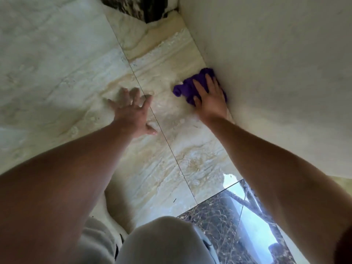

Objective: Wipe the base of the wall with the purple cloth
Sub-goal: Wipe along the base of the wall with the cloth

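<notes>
A crumpled purple cloth [187, 86] lies on the cream marble floor right where it meets the white wall [276, 63]. My right hand [209, 96] presses flat on top of the cloth, its outer edge against the base of the wall [211, 69]. My left hand [133, 109] rests on the floor tile to the left, fingers spread, holding nothing. Part of the cloth is hidden under my right palm.
The glossy marble floor [66, 63] stretches left and ahead, crossed by a thin grout line [167, 141]. Dark veined tiles [219, 212] lie near my bent knees [162, 241] at the bottom. A dark marble patch [137, 6] sits in the far corner.
</notes>
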Demonstrator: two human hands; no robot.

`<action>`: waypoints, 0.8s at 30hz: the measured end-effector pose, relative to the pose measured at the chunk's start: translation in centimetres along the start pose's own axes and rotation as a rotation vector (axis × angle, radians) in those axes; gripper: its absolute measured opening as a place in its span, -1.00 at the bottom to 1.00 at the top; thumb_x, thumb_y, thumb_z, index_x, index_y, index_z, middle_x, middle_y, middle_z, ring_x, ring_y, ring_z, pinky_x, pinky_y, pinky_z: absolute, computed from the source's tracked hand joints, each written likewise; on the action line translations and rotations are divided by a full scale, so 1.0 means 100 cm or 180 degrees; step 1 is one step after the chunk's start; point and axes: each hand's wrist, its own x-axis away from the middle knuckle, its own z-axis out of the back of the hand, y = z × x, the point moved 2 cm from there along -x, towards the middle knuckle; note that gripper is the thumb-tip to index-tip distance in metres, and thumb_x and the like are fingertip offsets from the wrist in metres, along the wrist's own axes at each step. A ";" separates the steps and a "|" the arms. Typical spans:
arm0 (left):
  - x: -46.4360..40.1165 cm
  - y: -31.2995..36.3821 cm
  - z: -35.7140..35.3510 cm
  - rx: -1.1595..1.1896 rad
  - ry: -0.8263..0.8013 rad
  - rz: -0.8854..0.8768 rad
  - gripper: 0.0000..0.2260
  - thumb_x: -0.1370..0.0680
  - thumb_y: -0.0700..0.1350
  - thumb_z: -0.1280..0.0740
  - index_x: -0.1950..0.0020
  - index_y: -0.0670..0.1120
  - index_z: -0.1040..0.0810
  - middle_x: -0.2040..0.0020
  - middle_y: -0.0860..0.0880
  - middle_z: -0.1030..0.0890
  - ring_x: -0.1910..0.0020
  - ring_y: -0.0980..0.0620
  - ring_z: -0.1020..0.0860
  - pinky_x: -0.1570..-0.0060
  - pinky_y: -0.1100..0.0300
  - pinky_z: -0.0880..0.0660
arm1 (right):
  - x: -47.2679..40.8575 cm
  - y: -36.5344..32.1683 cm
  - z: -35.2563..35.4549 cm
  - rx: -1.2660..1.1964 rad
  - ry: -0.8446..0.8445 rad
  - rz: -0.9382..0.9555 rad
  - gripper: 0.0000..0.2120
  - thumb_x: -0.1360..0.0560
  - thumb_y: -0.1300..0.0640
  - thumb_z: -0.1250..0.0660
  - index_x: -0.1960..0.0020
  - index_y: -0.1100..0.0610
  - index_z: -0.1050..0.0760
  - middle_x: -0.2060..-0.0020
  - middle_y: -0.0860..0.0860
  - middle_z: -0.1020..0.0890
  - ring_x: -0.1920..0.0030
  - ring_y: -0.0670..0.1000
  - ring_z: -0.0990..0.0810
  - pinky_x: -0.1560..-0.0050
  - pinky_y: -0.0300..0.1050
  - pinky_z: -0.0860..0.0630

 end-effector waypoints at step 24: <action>-0.087 -0.127 0.021 0.0660 0.0150 -0.0032 0.30 -0.20 0.53 -0.40 -0.61 0.03 0.34 -0.59 -0.09 0.43 -0.57 -0.18 0.39 -0.46 -0.45 0.08 | -0.210 -0.072 -0.007 -0.0258 0.0309 -0.0124 -0.50 -0.61 0.08 -0.19 -0.54 -0.03 -0.28 -0.59 0.17 -0.13 -0.57 0.22 -0.12 -0.56 0.02 -0.06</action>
